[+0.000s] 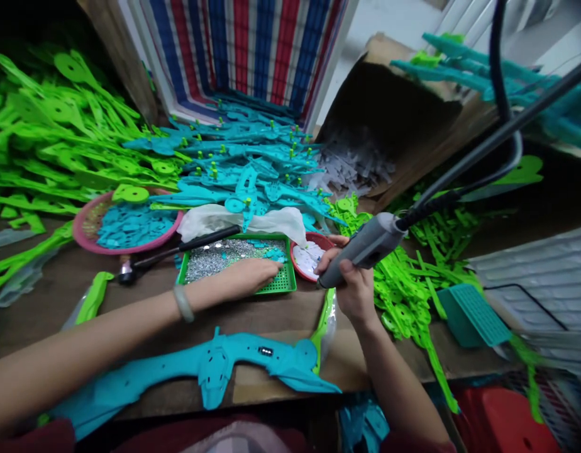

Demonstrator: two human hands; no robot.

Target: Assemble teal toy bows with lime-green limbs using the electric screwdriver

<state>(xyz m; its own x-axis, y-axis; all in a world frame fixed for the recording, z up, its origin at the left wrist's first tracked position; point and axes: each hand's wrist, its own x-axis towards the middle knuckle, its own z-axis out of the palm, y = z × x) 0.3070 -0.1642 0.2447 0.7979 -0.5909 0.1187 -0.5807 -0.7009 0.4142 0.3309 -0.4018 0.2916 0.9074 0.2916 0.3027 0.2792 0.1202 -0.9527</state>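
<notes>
My left hand [255, 275] reaches into the green tray [285, 286] that holds small silvery screws and some blue bits; its fingers are bent down and their tips are hidden. My right hand [354, 283] is wrapped round a grey electric screwdriver [366, 245], its tip pointing down to the left beside the red bowl [297, 272] of white pieces. A blue bow-shaped plastic part [177, 371] lies along the table's front edge, below both hands. Under its right end sits a green part [324, 327] with a clear piece.
A pink basket [163, 244] of blue pieces and a hammer [177, 251] lie left of the tray. Piles of green parts [49, 138] and blue parts [253, 151] fill the back. A teal basket [474, 314] stands at the right. The screwdriver's cable [483, 145] runs to the upper right.
</notes>
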